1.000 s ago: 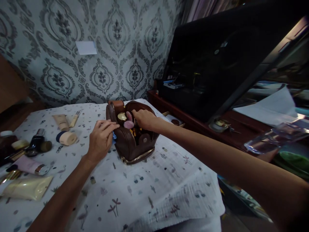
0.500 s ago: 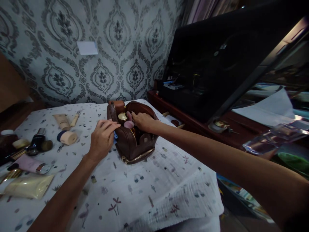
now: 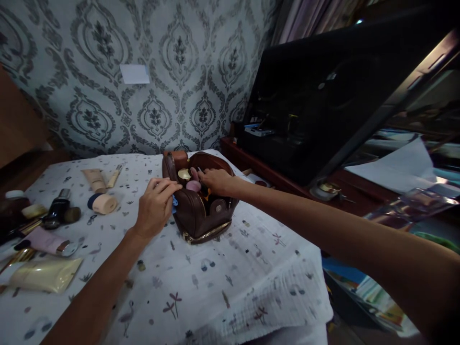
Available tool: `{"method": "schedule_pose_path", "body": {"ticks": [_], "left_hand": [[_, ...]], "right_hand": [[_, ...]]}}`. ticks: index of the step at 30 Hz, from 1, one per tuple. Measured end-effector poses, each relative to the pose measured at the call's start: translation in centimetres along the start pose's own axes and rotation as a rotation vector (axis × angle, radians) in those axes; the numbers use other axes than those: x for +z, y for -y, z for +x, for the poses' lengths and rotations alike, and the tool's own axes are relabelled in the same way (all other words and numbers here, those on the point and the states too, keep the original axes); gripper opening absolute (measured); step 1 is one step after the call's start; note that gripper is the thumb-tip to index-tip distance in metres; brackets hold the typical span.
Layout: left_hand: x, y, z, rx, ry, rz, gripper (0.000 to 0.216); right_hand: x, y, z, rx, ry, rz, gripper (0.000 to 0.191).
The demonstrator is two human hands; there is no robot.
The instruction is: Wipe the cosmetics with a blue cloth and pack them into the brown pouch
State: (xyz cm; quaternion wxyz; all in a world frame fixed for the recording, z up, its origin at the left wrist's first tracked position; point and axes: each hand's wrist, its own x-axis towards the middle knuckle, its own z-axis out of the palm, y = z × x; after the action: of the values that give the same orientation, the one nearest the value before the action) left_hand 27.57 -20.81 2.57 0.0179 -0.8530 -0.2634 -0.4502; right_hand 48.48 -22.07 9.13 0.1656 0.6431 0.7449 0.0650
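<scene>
Cosmetics are spread over a printed cloth (image 3: 223,292), and near its far edge a brown pouch (image 3: 199,211) stands unzipped with its mouth gaping upward. The pouch is steadied from the near side by the left hand (image 3: 155,207), whose fingers are curled over the rim at the opening, so that the mouth is held wide and the bag cannot tip; a scrap of something blue shows under those fingers, but what it is cannot be told. The right hand (image 3: 216,181) is reached in from the other side, its fingertips dipped into the opening among the contents; whether anything is pinched between them cannot be told, since the tips are hidden by the pouch wall. Inside, a gold-lidded jar (image 3: 184,174) and a pink sponge (image 3: 193,186) are seen packed upright against each other, which suggests little room is left. Well apart to the left, items are laid flat on the cloth: a beige tube (image 3: 94,180), a round puff (image 3: 103,203), a dark bottle (image 3: 57,212), a pink tube (image 3: 45,241) and a cream tube (image 3: 45,275). To the right, a black case (image 3: 323,96) is propped open on a wooden shelf.
</scene>
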Motion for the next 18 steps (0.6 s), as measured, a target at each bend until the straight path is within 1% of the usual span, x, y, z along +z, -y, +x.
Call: {"method": "schedule_pose_path", "body": {"ticks": [7,10,18], "left_hand": [[0.00,-0.02,0.01,0.015,0.001,0.003,0.034],[0.00,-0.01,0.01,0.030,0.002,0.009,0.035],[-0.06,0.11,-0.03,0.046,0.015,0.008,0.035]], "right_hand": [[0.09,-0.10,-0.08,0.000,-0.036,0.008,0.056],[0.07,-0.13,-0.11,-0.001,-0.051,0.012,0.060],[0.26,-0.36,0.02,-0.019,-0.039,0.014,0.069]]}}
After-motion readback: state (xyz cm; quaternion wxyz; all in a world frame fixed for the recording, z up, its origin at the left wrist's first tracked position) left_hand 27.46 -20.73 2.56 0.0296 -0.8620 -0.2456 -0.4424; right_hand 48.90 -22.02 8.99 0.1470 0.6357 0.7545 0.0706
